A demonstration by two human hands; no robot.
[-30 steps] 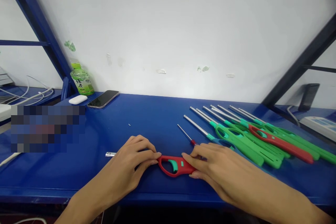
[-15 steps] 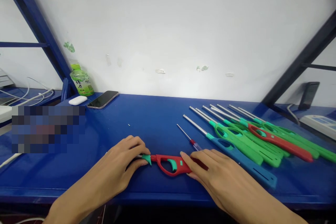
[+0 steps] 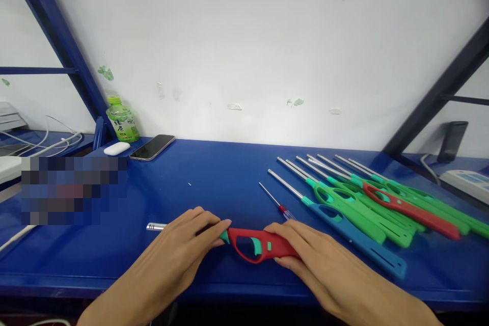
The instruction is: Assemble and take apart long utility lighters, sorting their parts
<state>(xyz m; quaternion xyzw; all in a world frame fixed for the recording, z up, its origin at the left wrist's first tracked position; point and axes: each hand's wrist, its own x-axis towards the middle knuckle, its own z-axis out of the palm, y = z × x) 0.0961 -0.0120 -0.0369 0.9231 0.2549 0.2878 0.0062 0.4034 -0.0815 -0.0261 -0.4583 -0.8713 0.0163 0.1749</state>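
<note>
A red long-nosed lighter point(image 3: 252, 244) with a teal trigger lies across the near part of the blue bench point(image 3: 214, 183). My left hand point(image 3: 183, 244) is closed over its metal tube next to the teal collar; the tube's silver tip point(image 3: 155, 226) pokes out to the left of that hand. My right hand point(image 3: 309, 254) grips the red handle's rear end with fingers wrapped round it. A small red-handled screwdriver point(image 3: 275, 202) lies just beyond my right hand.
A row of several green lighters point(image 3: 359, 204), one blue lighter point(image 3: 355, 237) and one red lighter point(image 3: 408, 209) lies at the right. A green tea bottle point(image 3: 122, 119), a phone point(image 3: 152, 146) and a white case point(image 3: 116, 148) sit at the back left by the wall.
The tube, pulled in half a second ago, has slid back out left so its tip shows again. Both hands stay on the red lighter, which has shifted slightly right.
</note>
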